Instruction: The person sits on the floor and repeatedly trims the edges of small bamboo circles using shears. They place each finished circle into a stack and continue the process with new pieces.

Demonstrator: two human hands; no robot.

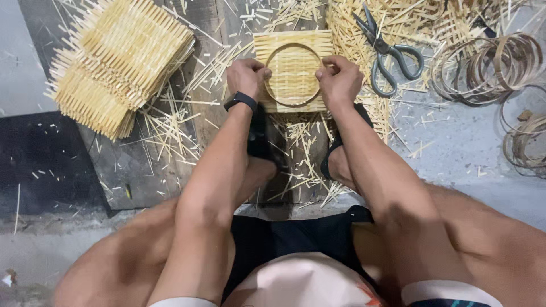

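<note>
The floor (472, 142) is grey concrete, worn and dusty, scattered with pale bamboo splinters (170, 133). A weathered dark wooden board (142, 170) lies across its middle, and a black mat (40, 165) sits on the left beside a paler grey patch at the upper left corner. The light is flat and even, casting only soft shadows; no walls, windows or furniture show.
</note>
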